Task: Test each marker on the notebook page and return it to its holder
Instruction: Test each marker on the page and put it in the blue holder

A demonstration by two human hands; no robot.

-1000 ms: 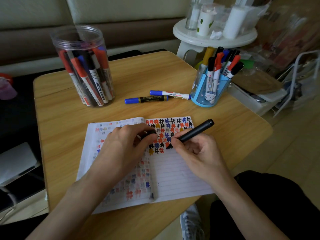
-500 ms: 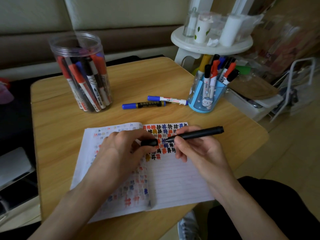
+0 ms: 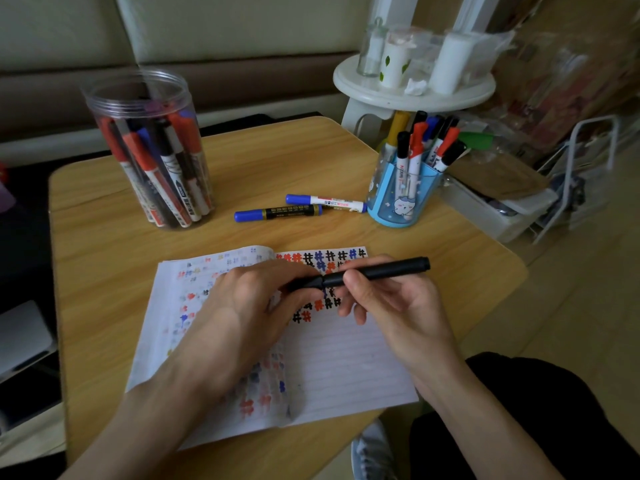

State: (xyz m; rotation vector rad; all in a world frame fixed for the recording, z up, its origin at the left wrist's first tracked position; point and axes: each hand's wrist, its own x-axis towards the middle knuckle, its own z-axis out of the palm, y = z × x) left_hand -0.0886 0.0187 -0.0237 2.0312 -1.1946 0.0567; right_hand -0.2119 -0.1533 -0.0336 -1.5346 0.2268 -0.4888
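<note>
An open lined notebook (image 3: 346, 362) lies on the wooden table (image 3: 104, 258), its top rows filled with red, blue and black hash marks. Just above the page my right hand (image 3: 391, 299) grips the barrel of a black marker (image 3: 388, 270), which lies level. My left hand (image 3: 256, 306) pinches the marker's black cap (image 3: 304, 283), which meets the tip end. A clear plastic jar (image 3: 152, 150) of markers stands at the back left. A blue pen holder (image 3: 403, 192) with several markers stands at the back right.
Two blue-capped markers (image 3: 277, 214) (image 3: 325, 201) lie on the table between the jar and the holder. A white round stool (image 3: 412, 88) with bottles stands behind the table. Boxes and a wire rack (image 3: 585, 174) sit on the floor at the right.
My right hand lifted the black marker off the page and turned it level. My left hand brought the cap up to the tip; the cap now meets the marker.
</note>
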